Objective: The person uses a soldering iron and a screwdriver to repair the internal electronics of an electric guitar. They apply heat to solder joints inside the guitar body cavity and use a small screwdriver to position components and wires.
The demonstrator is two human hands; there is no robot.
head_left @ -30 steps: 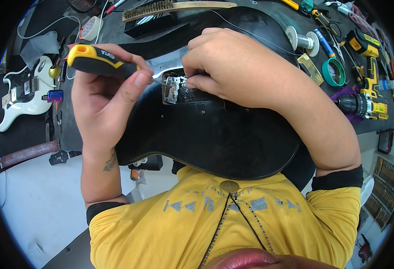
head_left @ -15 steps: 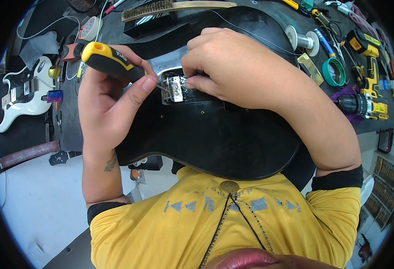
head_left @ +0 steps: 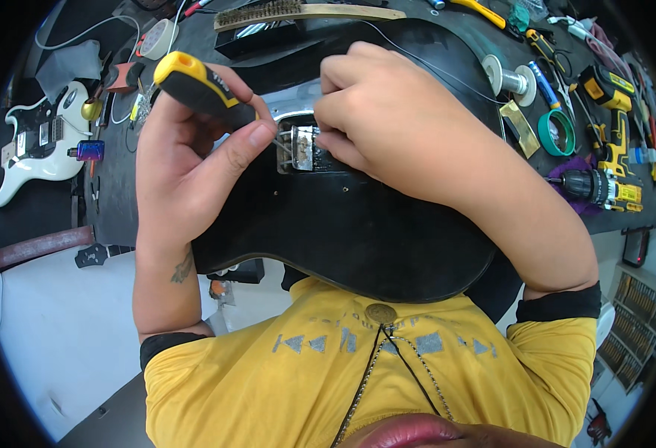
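Note:
A black electric guitar body (head_left: 343, 239) lies back side up in front of me, with a rectangular cavity in its middle. Inside that cavity sits a silvery metal tremolo block (head_left: 303, 148) with springs beside it. My left hand (head_left: 201, 149) is closed on a yellow-and-black screwdriver (head_left: 207, 84); its thin shaft reaches into the cavity's left end. On the cavity's right side, my right hand (head_left: 376, 119) has its fingers curled, thumb and fingertips pinched at the block's edge. What they pinch, if anything, is hidden behind the hand.
A white guitar (head_left: 48, 145) lies at the left. Beyond the body are a wire brush (head_left: 305, 13) and a solder spool (head_left: 508, 81). At the right are green tape (head_left: 555, 133), a cordless drill (head_left: 604, 183) and scissors (head_left: 563, 86).
The scene has shifted slightly in view. The screwdriver stays in my left hand with its shaft in the cavity, and my right hand stays at the block.

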